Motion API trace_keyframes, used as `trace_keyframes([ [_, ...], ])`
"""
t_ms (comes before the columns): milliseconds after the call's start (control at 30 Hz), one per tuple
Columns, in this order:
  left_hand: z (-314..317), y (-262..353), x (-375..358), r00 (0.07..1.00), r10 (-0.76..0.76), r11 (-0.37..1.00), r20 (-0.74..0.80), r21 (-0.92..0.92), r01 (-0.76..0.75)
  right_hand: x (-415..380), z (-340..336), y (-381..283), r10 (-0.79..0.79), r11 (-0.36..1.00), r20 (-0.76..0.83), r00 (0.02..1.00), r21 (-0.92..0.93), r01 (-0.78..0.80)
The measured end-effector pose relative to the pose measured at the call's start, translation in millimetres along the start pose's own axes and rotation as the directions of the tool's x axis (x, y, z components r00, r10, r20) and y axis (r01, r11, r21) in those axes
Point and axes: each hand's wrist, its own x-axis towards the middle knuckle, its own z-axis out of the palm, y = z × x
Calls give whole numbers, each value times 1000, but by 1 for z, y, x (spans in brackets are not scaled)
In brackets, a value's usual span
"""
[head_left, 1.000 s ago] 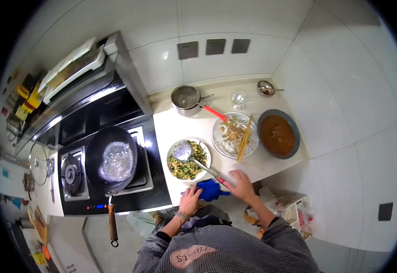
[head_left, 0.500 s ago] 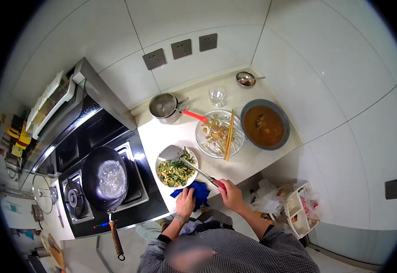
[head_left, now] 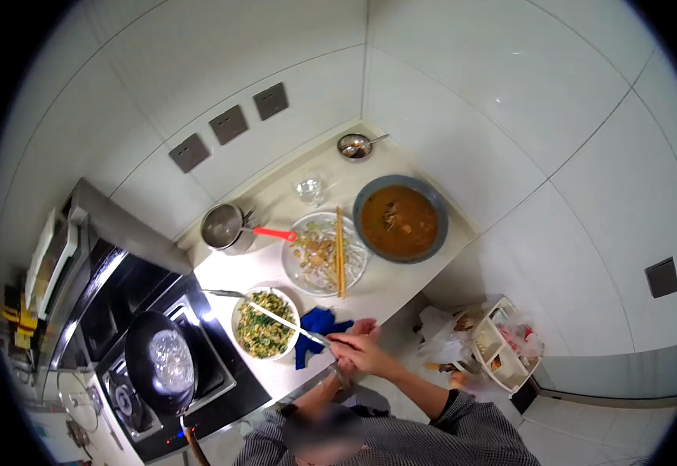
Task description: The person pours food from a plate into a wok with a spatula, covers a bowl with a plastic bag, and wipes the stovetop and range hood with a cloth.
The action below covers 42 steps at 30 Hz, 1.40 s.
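Note:
My right hand (head_left: 365, 356) is closed round the handle of a metal spatula (head_left: 288, 321), close to my body. The spatula's shaft slants left over a white bowl (head_left: 295, 307) of chopped greens and egg, and its blade sits past the bowl's left rim. My left hand (head_left: 344, 366) meets the right one at the handle. Much of it is hidden, so its hold on the handle cannot be made out. A blue cloth (head_left: 319, 325) lies crumpled on the counter between the bowl and my hands.
A plate (head_left: 295, 276) of pale strips carries chopsticks (head_left: 340, 256). Beyond are a grey bowl (head_left: 441, 221) of brown soup, a glass (head_left: 307, 189), a small metal bowl (head_left: 354, 146) and a red-handled strainer (head_left: 222, 225). A wok (head_left: 140, 373) stands on the stove, left.
The spatula has swung so its blade lies left of the bowl instead of over the food. My left hand has left the blue cloth and come to my right hand. The view has shifted.

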Motion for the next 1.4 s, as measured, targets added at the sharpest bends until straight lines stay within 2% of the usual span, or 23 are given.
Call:
trace_keyframes([
  [33,17,4,27,999,-20,997,30,-68,22,3,-3,-12,94,990,72,993,100,-101],
  [100,51,25,79,998,-20,990,67,-137,29,5,-15,-43,124,976,133,983,161,-145],
  [167,81,53,117,993,-121,874,0,-473,107,7,-18,-50,-36,996,71,997,88,30],
  [200,88,54,137,993,-116,873,10,-476,107,8,-25,-61,26,993,107,994,113,-38],
  [267,89,42,177,977,-206,673,62,-716,188,11,-34,-71,105,982,163,981,137,-128],
  [300,82,27,190,976,-206,670,68,-717,192,10,-36,-73,89,984,138,986,140,-109],
  [367,73,15,202,965,-176,621,194,-738,262,5,-40,-81,59,988,94,994,137,-72],
  [433,81,25,190,977,-164,649,137,-731,211,3,-43,-82,48,986,90,995,157,-62],
  [500,89,38,180,994,-106,706,21,-702,91,2,-42,-85,33,984,91,995,174,-48],
  [633,81,12,170,986,-150,713,73,-683,159,3,-36,-81,70,977,105,992,192,-90],
  [833,72,3,121,962,-221,743,157,-612,271,-7,-20,-83,61,957,74,995,280,-79],
  [900,80,53,77,962,-263,775,76,-577,257,-14,-21,-91,38,990,94,995,133,-50],
  [967,65,73,43,933,-359,807,18,-496,320,-24,-17,-115,31,993,105,994,106,-42],
  [1000,51,79,20,937,-349,809,0,-504,301,-30,-11,-120,41,988,72,997,145,-51],
  [1033,32,83,-4,998,61,996,11,-59,-60,-35,-6,-125,51,981,45,998,184,-58],
  [1067,17,104,-24,979,180,975,95,112,-190,-39,-4,-129,86,959,84,993,265,-105],
  [1133,-12,146,-65,877,407,788,256,387,-479,-49,6,-149,152,927,110,982,328,-180],
  [1167,-20,157,-86,981,150,987,124,46,-157,-55,12,-168,206,910,118,971,342,-235],
  [1200,-27,168,-107,993,-120,917,-20,-386,103,-60,18,-181,208,905,124,970,352,-239],
  [1267,-57,193,-156,984,-83,963,-156,-267,39,-69,32,-199,187,911,153,970,343,-230],
  [1300,-73,201,-174,978,-103,915,-179,-403,23,-71,36,-205,161,923,171,972,324,-209],
  [1367,-110,215,-217,968,6,936,-252,-340,-94,-73,46,-203,143,948,132,981,268,-174],
  [1400,-126,220,-239,946,-6,939,-324,-327,-106,-73,47,-202,146,956,139,980,237,-176],
])
